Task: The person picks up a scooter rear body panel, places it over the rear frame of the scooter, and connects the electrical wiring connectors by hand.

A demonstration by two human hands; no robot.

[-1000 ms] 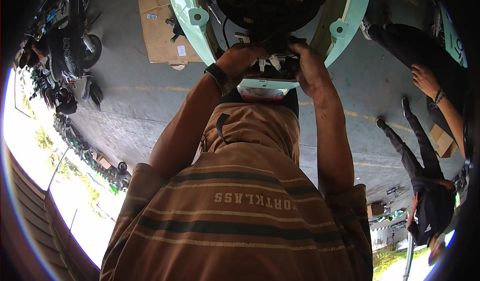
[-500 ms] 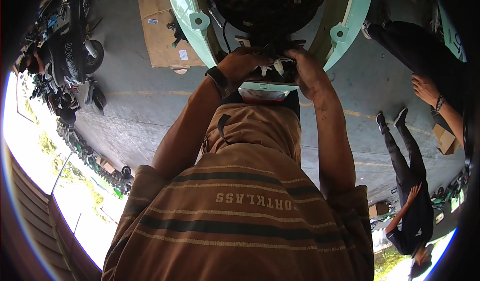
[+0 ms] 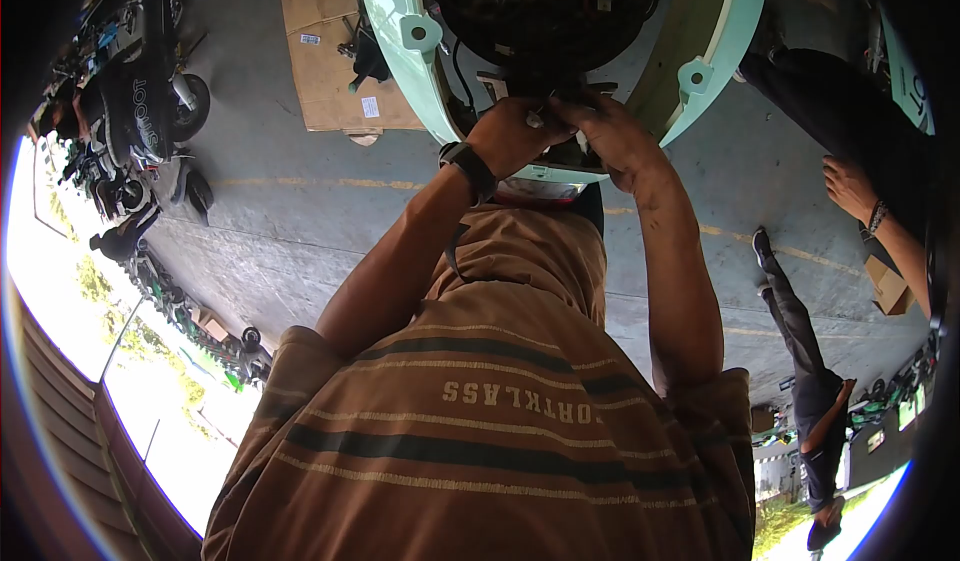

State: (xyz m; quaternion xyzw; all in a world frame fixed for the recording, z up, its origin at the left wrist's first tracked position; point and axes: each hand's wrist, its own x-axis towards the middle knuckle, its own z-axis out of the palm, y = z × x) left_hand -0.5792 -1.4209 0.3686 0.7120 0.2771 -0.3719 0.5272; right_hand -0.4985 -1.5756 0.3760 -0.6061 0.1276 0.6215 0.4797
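My left hand (image 3: 512,136), with a black watch on its wrist, is closed, a small white connector (image 3: 535,119) showing at its fingers. Close against it, my right hand (image 3: 615,139) has its fingers bent inward and closed; what they hold is hidden. Both hands work in the tail of a scooter, between the two arms of a mint-green body panel (image 3: 425,81). Just below the hands sits a red and clear tail light (image 3: 540,191). Beyond them lies a dark round compartment (image 3: 545,21) with labels and wiring.
A flattened cardboard sheet (image 3: 330,91) with dark parts on it lies on the floor at left. Parked scooters (image 3: 150,111) line the left side. One person's hand (image 3: 850,186) is near at right; another person (image 3: 825,401) walks farther back.
My hands have come together, and the white connector that hung between them now shows at my left fingers. The scooter tail appears shifted slightly right. The far person has stepped.
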